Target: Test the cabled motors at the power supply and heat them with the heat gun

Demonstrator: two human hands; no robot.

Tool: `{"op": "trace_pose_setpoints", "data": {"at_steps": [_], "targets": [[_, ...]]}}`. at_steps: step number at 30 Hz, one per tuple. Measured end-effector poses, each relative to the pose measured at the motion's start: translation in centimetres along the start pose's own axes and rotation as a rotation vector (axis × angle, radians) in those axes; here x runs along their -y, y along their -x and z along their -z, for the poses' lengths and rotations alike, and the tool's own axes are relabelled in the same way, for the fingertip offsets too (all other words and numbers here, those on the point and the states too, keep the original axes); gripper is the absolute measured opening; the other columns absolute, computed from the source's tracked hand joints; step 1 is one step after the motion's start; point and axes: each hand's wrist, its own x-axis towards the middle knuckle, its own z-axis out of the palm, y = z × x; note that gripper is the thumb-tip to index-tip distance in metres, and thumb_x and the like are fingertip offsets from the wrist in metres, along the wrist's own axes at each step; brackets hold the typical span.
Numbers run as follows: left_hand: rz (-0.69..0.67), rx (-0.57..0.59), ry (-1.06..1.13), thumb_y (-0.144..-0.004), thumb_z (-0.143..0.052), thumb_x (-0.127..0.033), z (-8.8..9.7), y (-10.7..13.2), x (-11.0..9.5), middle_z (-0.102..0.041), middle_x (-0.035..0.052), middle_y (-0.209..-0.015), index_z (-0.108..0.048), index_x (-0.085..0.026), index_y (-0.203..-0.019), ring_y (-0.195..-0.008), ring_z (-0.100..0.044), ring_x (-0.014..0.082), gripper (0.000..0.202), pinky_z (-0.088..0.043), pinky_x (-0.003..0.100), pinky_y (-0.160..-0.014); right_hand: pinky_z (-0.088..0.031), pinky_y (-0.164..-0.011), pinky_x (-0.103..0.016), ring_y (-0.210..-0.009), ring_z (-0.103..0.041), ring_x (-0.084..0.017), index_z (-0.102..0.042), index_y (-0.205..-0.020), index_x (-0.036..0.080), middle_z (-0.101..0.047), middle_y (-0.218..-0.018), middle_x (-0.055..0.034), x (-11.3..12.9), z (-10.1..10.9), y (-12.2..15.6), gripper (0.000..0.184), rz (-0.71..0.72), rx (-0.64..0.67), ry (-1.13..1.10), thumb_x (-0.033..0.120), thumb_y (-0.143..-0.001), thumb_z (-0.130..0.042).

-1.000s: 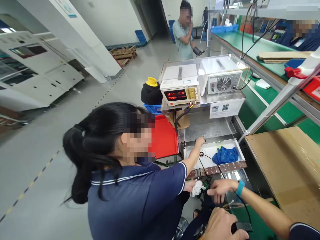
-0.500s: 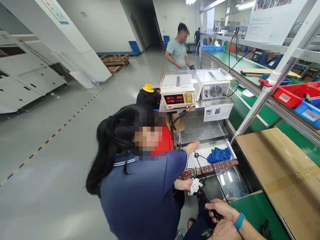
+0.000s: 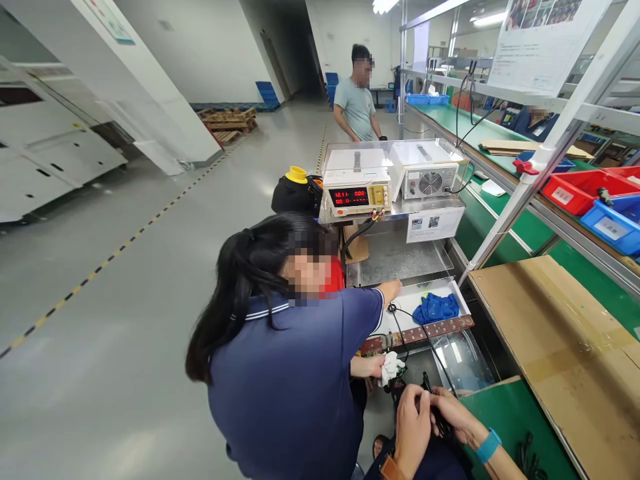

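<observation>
Low in the view, my left hand [image 3: 413,427] and my right hand [image 3: 450,415] meet, both closed round a small black part [image 3: 429,395] with a black cable [image 3: 435,357] running up from it. A blue band sits on my right wrist. Just left of my hands a co-worker in a navy shirt [image 3: 290,393] holds a white cloth [image 3: 391,367] in one hand. The co-worker's other hand [image 3: 391,288] rests on the rim of a white tray [image 3: 463,301] that holds blue gloves [image 3: 434,308].
A meter with red digits [image 3: 356,193] and a fan unit [image 3: 429,180] stand on a steel shelf. A brown perforated strip [image 3: 425,331] crosses below the tray. Cardboard [image 3: 565,347] covers the green bench at right. Red and blue bins [image 3: 580,190] sit on the rack. Another person [image 3: 355,100] stands behind.
My left hand has risen into view and closed on the black part beside my right hand. The view has shifted slightly; the co-worker keeps the same pose.
</observation>
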Motion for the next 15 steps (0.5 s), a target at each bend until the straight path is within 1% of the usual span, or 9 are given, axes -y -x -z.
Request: {"op": "trace_pose_setpoints", "data": {"at_steps": [1,3,5,7,8,10,12,13,15], "targets": [[0.076,-0.035,0.061,-0.084,-0.056,-0.061,0.0,-0.6,0.8,-0.069,0.0131,-0.098,-0.062,-0.022,-0.091,-0.099,-0.064,0.0305,0.04,-0.047,0.044,-0.096,-0.044,-0.047,-0.026,-0.044,-0.054,-0.015,-0.052,-0.108,0.021,-0.056,-0.062,0.0037,0.1,-0.2,0.3,0.042,-0.02,0.012,0.047,0.056,-0.085,-0.053],[0.219,0.014,0.211,-0.076,-0.063,-0.07,-0.2,-1.4,2.1,-0.069,0.0138,-0.107,-0.061,-0.021,-0.102,-0.108,-0.064,0.0312,0.056,-0.047,0.043,-0.102,-0.051,-0.054,-0.031,-0.052,-0.064,-0.02,-0.052,-0.117,0.02,-0.065,-0.07,-0.002,0.2,-0.9,1.2,0.045,0.05,-0.004,0.25,0.056,-0.09,-0.048],[0.304,0.117,0.345,-0.073,-0.061,-0.078,-0.8,-1.7,3.1,-0.07,0.0112,-0.104,-0.062,-0.021,-0.097,-0.11,-0.064,0.0299,0.061,-0.047,0.04,-0.102,-0.057,-0.081,-0.037,-0.09,-0.074,-0.028,-0.054,-0.127,0.018,-0.073,-0.102,-0.0154,0.4,-1.5,2.2,0.045,0.221,-0.052,0.508,0.045,-0.091,-0.049],[0.318,0.147,0.43,-0.071,-0.06,-0.083,-1.6,-1.7,3.8,-0.07,0.0084,-0.097,-0.062,-0.022,-0.089,-0.107,-0.064,0.0283,0.064,-0.048,0.037,-0.099,-0.049,-0.104,-0.041,-0.124,-0.064,-0.033,-0.054,-0.136,0.013,-0.065,-0.132,-0.0247,1.1,-1.6,3.3,0.052,0.339,-0.065,0.752,0.032,-0.087,-0.054],[0.318,0.128,0.462,-0.067,-0.062,-0.085,-2.1,-1.7,4.1,-0.069,0.0078,-0.094,-0.062,-0.021,-0.086,-0.104,-0.064,0.0277,0.067,-0.049,0.036,-0.097,-0.046,-0.107,-0.042,-0.129,-0.06,-0.035,-0.054,-0.139,0.011,-0.062,-0.136,-0.0265,1.9,-1.4,3.9,0.056,0.347,-0.042,0.852,0.029,-0.085,-0.056],[0.335,0.073,0.546,-0.057,-0.067,-0.089,-3.1,-1.6,5.1,-0.067,0.0066,-0.086,-0.061,-0.02,-0.081,-0.096,-0.065,0.0262,0.074,-0.05,0.036,-0.091,-0.051,-0.097,-0.043,-0.116,-0.067,-0.038,-0.063,-0.132,0.011,-0.07,-0.122,-0.0252,4.6,-0.6,5.3,0.051,0.295,0.067,1.001,0.028,-0.084,-0.058],[0.41,0.065,0.668,-0.049,-0.068,-0.093,-4.1,-1.7,6.3,-0.062,0.0028,-0.071,-0.058,-0.021,-0.079,-0.077,-0.065,0.0239,0.079,-0.052,0.037,-0.076,-0.054,-0.083,-0.04,-0.093,-0.073,-0.034,-0.072,-0.117,0.015,-0.076,-0.098,-0.0182,9.0,0.6,7.1,0.038,0.304,0.157,1.049,0.032,-0.087,-0.057],[0.462,0.08,0.724,-0.047,-0.068,-0.094,-4.4,-1.7,7.0,-0.057,0.0001,-0.062,-0.056,-0.023,-0.078,-0.064,-0.062,0.0222,0.079,-0.051,0.037,-0.066,-0.054,-0.08,-0.038,-0.087,-0.073,-0.032,-0.074,-0.115,0.017,-0.077,-0.094,-0.0156,11.5,1.1,8.3,0.036,0.352,0.159,1.03,0.035,-0.091,-0.055],[0.559,0.129,0.791,-0.048,-0.068,-0.093,-4.9,-1.9,8.4,-0.049,-0.004,-0.05,-0.05,-0.025,-0.077,-0.044,-0.053,0.0186,0.076,-0.045,0.034,-0.05,-0.054,-0.087,-0.039,-0.096,-0.072,-0.03,-0.07,-0.128,0.022,-0.076,-0.106,-0.0137,16.7,2.1,11.2,0.042,0.588,0.01,0.928,0.042,-0.095,-0.055]]}}
